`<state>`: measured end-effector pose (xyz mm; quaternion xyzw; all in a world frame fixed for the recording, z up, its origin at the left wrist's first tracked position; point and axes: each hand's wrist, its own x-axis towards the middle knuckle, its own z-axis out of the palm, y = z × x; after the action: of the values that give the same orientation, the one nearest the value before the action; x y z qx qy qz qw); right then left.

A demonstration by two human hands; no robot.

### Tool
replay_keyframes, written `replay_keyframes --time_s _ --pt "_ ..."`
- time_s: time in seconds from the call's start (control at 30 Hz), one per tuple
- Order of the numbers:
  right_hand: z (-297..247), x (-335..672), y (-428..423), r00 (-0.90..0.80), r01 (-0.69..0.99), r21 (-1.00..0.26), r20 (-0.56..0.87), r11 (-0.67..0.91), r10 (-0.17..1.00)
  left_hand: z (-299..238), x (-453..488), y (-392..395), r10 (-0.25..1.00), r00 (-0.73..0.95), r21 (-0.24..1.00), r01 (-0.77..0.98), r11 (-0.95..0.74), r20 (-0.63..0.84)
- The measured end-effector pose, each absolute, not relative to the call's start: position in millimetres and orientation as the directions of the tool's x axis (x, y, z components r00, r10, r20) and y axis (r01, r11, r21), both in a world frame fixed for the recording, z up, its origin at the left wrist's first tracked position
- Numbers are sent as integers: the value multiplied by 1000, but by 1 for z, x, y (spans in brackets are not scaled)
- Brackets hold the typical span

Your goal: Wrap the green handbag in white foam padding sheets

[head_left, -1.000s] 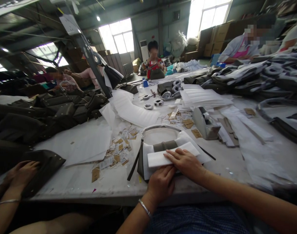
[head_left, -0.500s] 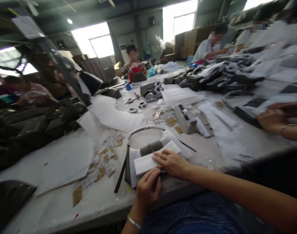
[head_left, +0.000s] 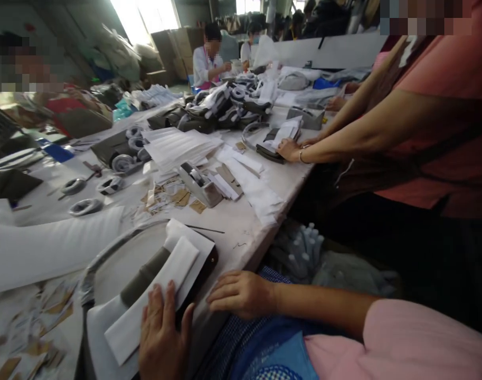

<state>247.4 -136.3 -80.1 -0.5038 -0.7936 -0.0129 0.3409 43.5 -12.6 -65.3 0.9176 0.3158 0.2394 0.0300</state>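
A dark olive handbag (head_left: 143,274) lies in front of me, its looped handle (head_left: 106,252) wrapped in clear plastic. White foam sheet covers parts of the bag, and a folded white foam strip (head_left: 156,298) rests across it. My left hand (head_left: 163,332) lies flat with fingers spread, its fingertips pressing on the foam strip. At the table's front edge, my right hand (head_left: 241,294) has its fingers stretched out and holds nothing; it is apart from the bag.
A grey tape dispenser (head_left: 200,184) stands beyond the bag, with brown and clear tags (head_left: 175,196) scattered beside it. Foam sheets (head_left: 181,148) and wrapped rolls (head_left: 85,207) lie further left. At right, a co-worker's hands (head_left: 289,149) work on another bag. Bags are heaped behind.
The view has swung right, bringing the co-worker at right more fully into sight. My right hand has come off the foam strip to the table edge; my left hand has moved onto the strip.
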Motion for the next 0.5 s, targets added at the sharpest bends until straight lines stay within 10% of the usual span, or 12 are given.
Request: replay_keyframes --time_s 0.2,0.5 --pt "-137 340 -290 637 720 -619 413 -313 651 -49 47 -20 626 720 109 626 -772 300" --pt "-217 361 -341 890 379 -690 90 -616 447 -59 34 0 579 764 165 556 -815 284"
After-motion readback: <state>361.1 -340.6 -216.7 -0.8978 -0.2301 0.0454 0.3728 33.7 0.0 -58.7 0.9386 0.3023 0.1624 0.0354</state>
